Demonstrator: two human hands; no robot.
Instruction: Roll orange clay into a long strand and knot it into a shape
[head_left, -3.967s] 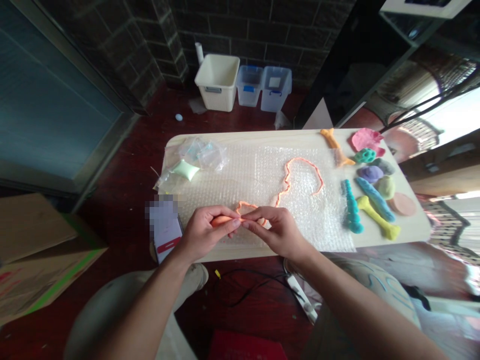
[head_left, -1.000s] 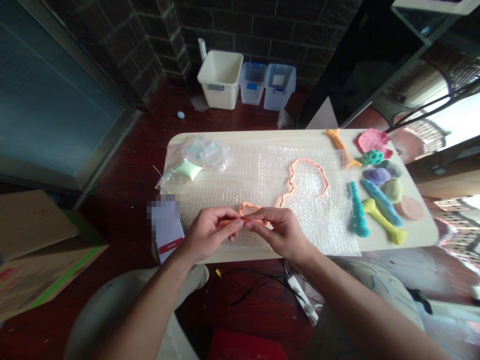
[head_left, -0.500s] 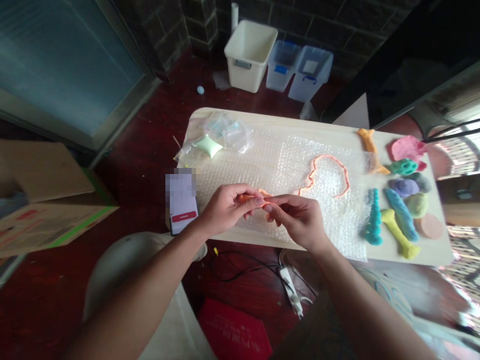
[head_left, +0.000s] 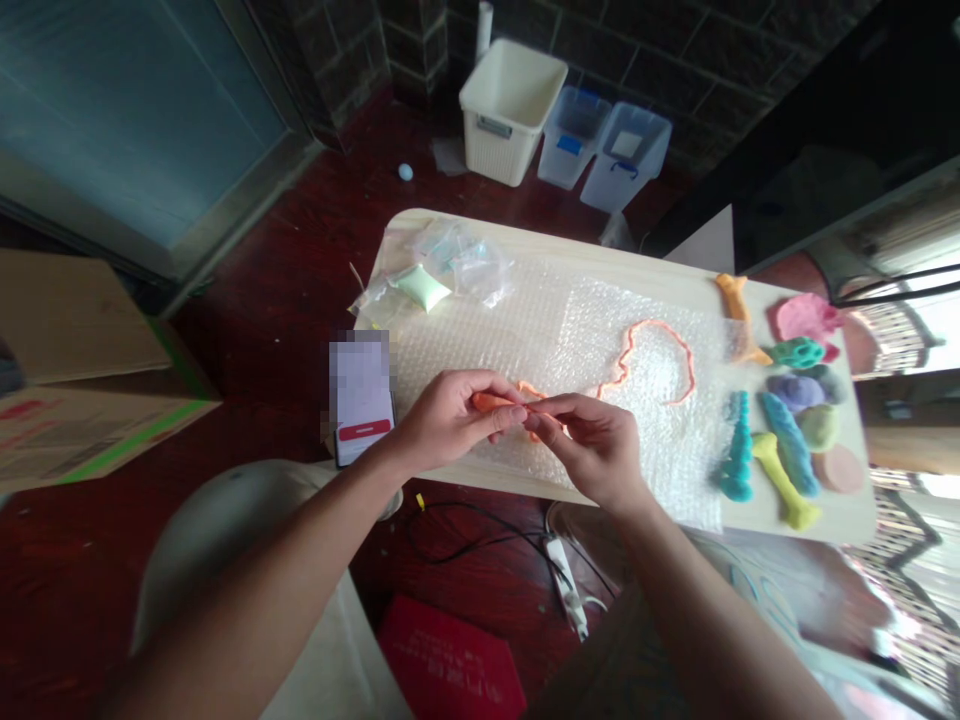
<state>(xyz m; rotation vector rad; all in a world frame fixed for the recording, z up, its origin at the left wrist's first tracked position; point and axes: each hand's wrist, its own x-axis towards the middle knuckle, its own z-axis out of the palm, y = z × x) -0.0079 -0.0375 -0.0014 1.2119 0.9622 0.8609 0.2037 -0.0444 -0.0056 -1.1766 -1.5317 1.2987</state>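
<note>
Orange clay (head_left: pixel 491 402) lies left to right over the near side of the table (head_left: pixel 622 272), pinched by the left hand (head_left: pixel 459 420) and right hand (head_left: pixel 600 440), its strand (head_left: pixel 631 332) curling far right on bubble wrap (head_left: pixel 465 345).

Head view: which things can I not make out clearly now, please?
In the head view:
Orange strand: pinched part hidden by left hand and right hand.
Phone: top covered by pixelation.
Red box: lettering blurred.
Cardboard box: cut off by left edge.
</note>
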